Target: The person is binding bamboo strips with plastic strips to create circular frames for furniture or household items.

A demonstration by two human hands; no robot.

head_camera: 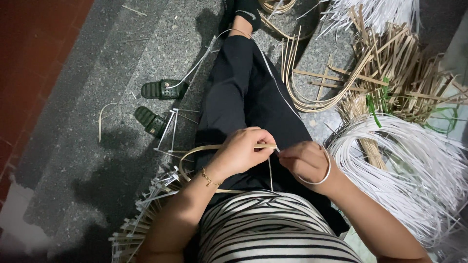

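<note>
Over the lap now: the left hand (241,152) is clenched on a flat tan bamboo strip (195,152) that loops out to the left and curls back under the wrist. The right hand (304,159) is pinched shut on a thin white plastic strand (325,168), which arcs around that wrist and meets the bamboo right where the two sets of fingertips come together. That meeting point sits just above the black trousers (243,97), close to the striped shirt (273,229).

To my eye, doing this well means keeping the bamboo loop steady in the left grip while the white strand stays taut and flat against it, no twist, fingers close to the join.

Around the person: a bundle of white strands (414,165) on the right, a heap of tan bamboo slats (399,68) beyond it, curved bamboo hoops (312,97) beside the leg, and a pair of dark green sandals (158,104) on the grey speckled floor (87,146).
</note>
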